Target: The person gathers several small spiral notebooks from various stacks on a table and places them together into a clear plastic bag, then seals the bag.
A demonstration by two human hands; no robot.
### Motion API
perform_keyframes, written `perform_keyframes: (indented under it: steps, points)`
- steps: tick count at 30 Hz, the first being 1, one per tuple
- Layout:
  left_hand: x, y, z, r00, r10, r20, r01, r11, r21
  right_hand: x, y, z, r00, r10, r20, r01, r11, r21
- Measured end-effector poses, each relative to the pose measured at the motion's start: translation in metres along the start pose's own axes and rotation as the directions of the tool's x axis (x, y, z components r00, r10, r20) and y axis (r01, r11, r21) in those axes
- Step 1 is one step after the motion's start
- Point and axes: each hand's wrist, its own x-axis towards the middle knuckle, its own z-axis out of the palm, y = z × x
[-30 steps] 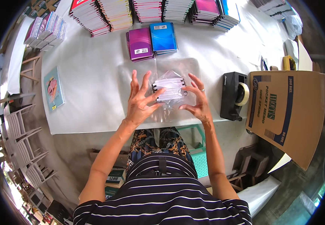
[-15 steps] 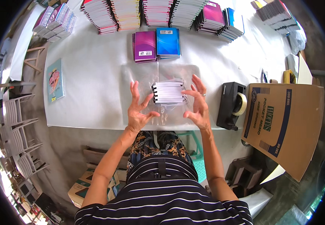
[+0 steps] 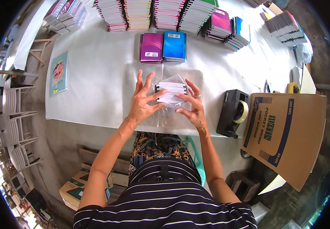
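Head view: left hand (image 3: 139, 103) and right hand (image 3: 196, 110) touch notebooks (image 3: 169, 87) in clear plastic (image 3: 177, 78); cannot tell whether either grip grasps them.

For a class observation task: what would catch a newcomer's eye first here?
Probably the left hand and right hand, curved around a small stack of spiral notebooks with clear plastic about it, near the front edge of the table. Just beyond, bright purple notebooks and blue notebooks lie side by side. At the right, a large brown cardboard carton is next to a black tape dispenser.
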Motion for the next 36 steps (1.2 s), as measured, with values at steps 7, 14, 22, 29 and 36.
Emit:
perform_keyframes:
  steps: [7, 14, 22, 29, 36]
  points:
    - [0.003, 0.006, -0.007, 1.000, 0.016, 0.021, -0.018, 0.996, 0.092, 0.009, -0.021, 0.006, 0.994, 0.077, -0.079, -0.074, 0.996, 0.039]
    - [0.030, 0.008, -0.021, 0.987, 0.016, 0.159, -0.037, 0.991, 0.127, 0.028, -0.036, -0.001, 0.993, 0.108, -0.057, -0.117, 0.969, -0.215]
    - [0.049, 0.002, -0.013, 0.953, -0.178, 0.244, 0.255, 0.908, -0.332, 0.044, -0.039, -0.001, 0.963, 0.200, -0.182, -0.191, 0.979, 0.066]
    - [0.079, -0.026, -0.021, 0.630, -0.136, 0.764, 0.686, 0.557, -0.467, 0.059, -0.041, -0.015, 0.809, 0.585, 0.052, -0.581, 0.785, 0.215]
    - [0.086, -0.024, -0.031, 0.622, 0.048, 0.782, 0.206, 0.953, -0.222, 0.058, -0.048, -0.006, 0.867, 0.495, 0.056, -0.496, 0.846, 0.196]
